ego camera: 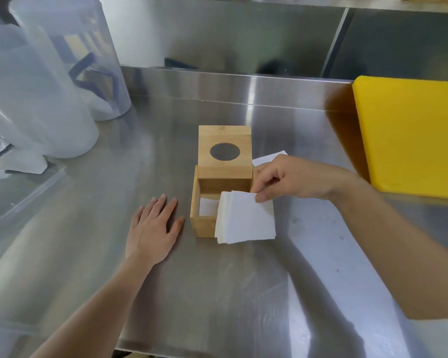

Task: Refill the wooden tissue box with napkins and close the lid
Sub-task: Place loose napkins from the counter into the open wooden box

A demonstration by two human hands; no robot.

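A square wooden tissue box point(201, 226) sits mid-table with its hinged lid point(225, 140) standing upright; the lid has a round hole. Some white paper shows on the box's inside floor. My right hand point(292, 179) pinches the top edge of a stack of white napkins point(245, 219), tilted over the box's front right corner and hiding that part of the opening. My left hand point(153, 229) lies flat on the steel table just left of the box, fingers spread, holding nothing. Another white napkin point(268, 158) lies on the table behind my right hand.
A thick yellow cutting board point(411, 135) lies at the right. Large translucent plastic containers point(49, 81) stand at the back left. A steel backsplash point(217, 34) rises behind the steel table point(217, 293), whose front edge runs near the bottom.
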